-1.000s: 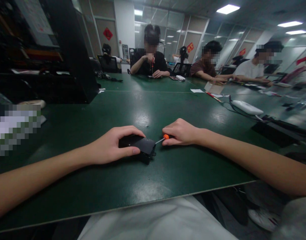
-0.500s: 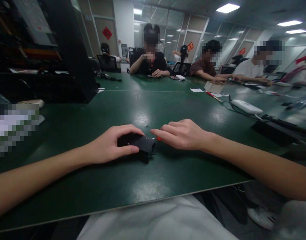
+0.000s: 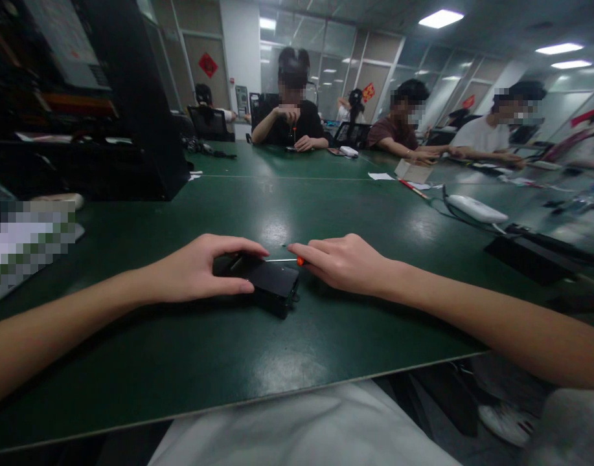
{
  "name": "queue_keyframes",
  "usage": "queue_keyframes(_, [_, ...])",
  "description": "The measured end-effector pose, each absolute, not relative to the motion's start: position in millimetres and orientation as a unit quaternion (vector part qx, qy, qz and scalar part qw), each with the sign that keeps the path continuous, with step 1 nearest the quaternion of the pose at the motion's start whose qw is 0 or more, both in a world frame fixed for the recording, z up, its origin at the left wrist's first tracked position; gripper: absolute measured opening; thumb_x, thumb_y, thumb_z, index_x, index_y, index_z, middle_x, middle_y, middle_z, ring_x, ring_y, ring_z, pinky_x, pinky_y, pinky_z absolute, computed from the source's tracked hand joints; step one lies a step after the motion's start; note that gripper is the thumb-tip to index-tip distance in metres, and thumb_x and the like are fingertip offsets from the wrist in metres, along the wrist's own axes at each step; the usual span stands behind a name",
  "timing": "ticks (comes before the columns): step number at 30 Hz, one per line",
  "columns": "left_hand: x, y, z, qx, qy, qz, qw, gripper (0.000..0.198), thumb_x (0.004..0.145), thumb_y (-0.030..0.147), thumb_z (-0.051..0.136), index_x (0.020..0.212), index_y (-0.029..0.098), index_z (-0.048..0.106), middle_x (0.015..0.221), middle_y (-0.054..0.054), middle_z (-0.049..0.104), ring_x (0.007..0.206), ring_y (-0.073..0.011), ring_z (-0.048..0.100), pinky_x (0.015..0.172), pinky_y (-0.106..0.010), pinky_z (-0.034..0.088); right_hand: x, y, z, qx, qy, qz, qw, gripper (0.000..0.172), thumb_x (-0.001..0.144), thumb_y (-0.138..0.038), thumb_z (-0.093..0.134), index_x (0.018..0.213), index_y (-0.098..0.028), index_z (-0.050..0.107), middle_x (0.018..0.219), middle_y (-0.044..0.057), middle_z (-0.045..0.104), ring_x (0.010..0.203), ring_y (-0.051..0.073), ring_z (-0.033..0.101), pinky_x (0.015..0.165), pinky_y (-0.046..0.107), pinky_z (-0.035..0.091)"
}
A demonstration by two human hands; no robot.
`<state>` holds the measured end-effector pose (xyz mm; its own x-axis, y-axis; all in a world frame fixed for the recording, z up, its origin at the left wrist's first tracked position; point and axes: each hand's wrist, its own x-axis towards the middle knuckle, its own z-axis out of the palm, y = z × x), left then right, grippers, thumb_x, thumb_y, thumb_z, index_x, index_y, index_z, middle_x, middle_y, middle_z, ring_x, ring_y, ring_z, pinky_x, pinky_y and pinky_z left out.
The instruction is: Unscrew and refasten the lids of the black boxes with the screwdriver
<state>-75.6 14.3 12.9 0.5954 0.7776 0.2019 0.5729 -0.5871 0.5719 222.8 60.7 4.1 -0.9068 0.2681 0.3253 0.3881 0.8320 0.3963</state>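
Note:
A black rectangular box [image 3: 273, 279] lies at an angle on the green table, with small tabs at its right end. Across its left part reaches my left hand [image 3: 209, 268], thumb on the near side and fingers on the far side, in a loose grip. My right hand [image 3: 348, 262] is closed around a screwdriver [image 3: 300, 261]. Only the front of its orange handle shows, and the thin metal shaft points left along the box's far edge. Where the shaft's tip ends, I cannot make out.
The green table [image 3: 219, 362] has its front edge close to my lap. On the right are a white power strip [image 3: 476, 209], cables and a black flat object [image 3: 534, 255]. A dark shelf unit [image 3: 151, 110] stands at the left. Several people sit across the table.
My left hand has slid left along the box and loosened a little. The screwdriver has come farther left, showing more shaft beside the box's far side.

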Motion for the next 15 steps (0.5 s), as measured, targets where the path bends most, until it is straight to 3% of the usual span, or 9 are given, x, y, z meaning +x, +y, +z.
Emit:
queue_keyframes(9, [-91.7, 23.4, 24.0, 0.854, 0.412, 0.186, 0.256, 0.050, 0.079, 0.047, 0.081, 0.125, 0.028, 0.075, 0.113, -0.005, 0.079, 0.098, -0.0284, 0.072, 0.084, -0.032, 0.056, 214.2, 38.8, 12.4, -0.147, -0.885, -0.418, 0.146, 0.035, 0.101, -0.014, 0.040, 0.132, -0.010, 0.058, 0.079, 0.002, 0.064, 0.061, 0.013, 0.057, 0.048, 0.030, 0.017])
queue_keyframes(15, [-90.4, 23.0, 20.9, 0.846, 0.408, 0.202, 0.276, 0.050, 0.078, 0.046, 0.082, 0.125, 0.029, 0.075, 0.113, -0.005, 0.079, 0.098, -0.0287, 0.073, 0.082, -0.030, 0.057, 209.1, 26.9, 17.8, -0.183, -0.884, -0.418, 0.102, 0.041, 0.101, -0.011, 0.037, 0.138, -0.010, 0.056, 0.079, 0.004, 0.066, 0.062, 0.013, 0.057, 0.049, 0.030, 0.016])
